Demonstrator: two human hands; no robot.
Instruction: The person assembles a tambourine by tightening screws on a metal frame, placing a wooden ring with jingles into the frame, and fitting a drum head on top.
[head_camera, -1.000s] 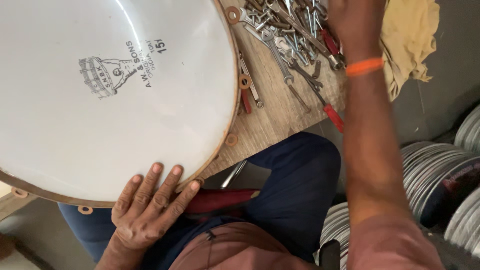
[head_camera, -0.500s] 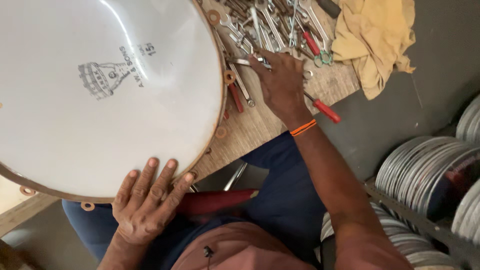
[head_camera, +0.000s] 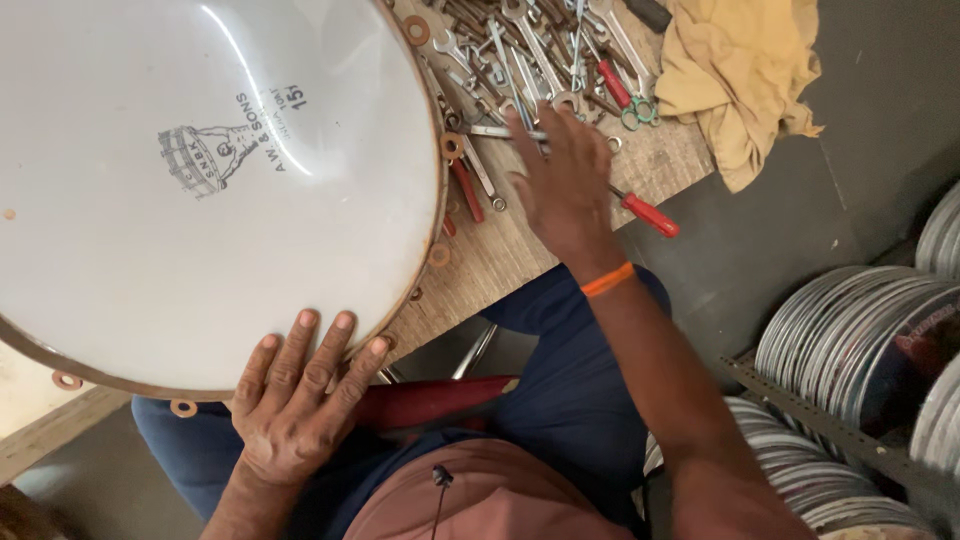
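Resting flat on the worktop (head_camera: 500, 265), big white drum head (head_camera: 200, 180) with brown rim fills the left of view. Stacked round frames (head_camera: 860, 350) at right on a rack. Yellow cloth (head_camera: 745, 75) at the worktop's far corner. Left hand (head_camera: 295, 400) spread open, fingers on the drum's near edge. Right hand (head_camera: 560, 180) over the pile of spanners (head_camera: 540, 50), fingers closing on one; grip not clear. Red-handled screwdriver (head_camera: 648, 213) just beside that hand
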